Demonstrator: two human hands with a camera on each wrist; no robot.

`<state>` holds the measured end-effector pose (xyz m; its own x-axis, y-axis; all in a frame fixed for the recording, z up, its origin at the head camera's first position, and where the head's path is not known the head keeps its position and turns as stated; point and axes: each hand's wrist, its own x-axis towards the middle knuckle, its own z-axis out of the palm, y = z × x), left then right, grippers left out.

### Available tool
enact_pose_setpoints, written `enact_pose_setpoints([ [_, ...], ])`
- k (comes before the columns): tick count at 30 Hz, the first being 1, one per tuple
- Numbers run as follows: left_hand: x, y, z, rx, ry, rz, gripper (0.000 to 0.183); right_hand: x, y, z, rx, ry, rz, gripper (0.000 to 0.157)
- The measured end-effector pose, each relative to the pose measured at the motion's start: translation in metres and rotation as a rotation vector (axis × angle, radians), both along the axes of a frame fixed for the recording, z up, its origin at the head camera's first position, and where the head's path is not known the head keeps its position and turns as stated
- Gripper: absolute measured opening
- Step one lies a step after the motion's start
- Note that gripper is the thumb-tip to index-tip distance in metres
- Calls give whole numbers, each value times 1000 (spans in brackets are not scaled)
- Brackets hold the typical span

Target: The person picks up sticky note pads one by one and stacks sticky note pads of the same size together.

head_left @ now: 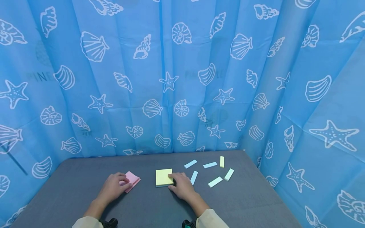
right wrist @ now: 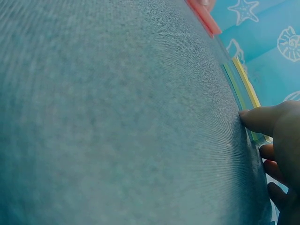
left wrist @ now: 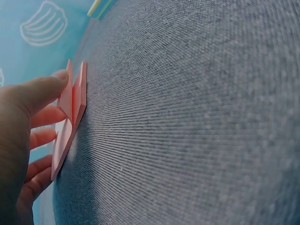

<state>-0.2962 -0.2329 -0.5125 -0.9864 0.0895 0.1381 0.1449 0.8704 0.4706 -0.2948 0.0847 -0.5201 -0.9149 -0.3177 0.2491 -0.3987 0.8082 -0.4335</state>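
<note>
My left hand (head_left: 114, 186) pinches the pink sticky note pad (head_left: 131, 178) between thumb and fingers. In the left wrist view, the pad's upper part (left wrist: 67, 96) is bent up from the lower part, leaving a gap between them. A square stack of sticky note pads (head_left: 163, 177), yellow on top with blue and green layers below, lies at the middle of the table. At its right side, my right hand (head_left: 182, 186) holds the stack, thumb at the near corner and index finger at the far one. The other right fingers are partly hidden.
Several narrow sticky note strips lie right of the stack, including a blue strip (head_left: 210, 165), a yellow strip (head_left: 221, 161) and a pale green strip (head_left: 215, 181). The grey table (head_left: 154, 209) backs onto a blue shell-patterned curtain (head_left: 176, 95).
</note>
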Motion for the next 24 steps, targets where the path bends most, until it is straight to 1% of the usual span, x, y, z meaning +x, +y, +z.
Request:
enact_pose_setpoints([
  [6, 1, 0, -1, 2, -2, 10, 20, 0, 0, -1, 2, 2, -4, 45],
  [13, 3, 0, -1, 0, 7, 9, 36, -1, 0, -1, 7, -1, -5, 45],
  [15, 3, 0, -2, -4, 3, 19, 39, -1, 0, -1, 7, 1, -4, 45],
  [20, 4, 0, -1, -57, 8, 56, 47, 0, 0, -1, 2, -2, -6, 45],
  [24, 5, -2, -1, -109, 0, 92, 58, 1, 0, -1, 0, -5, -6, 45],
])
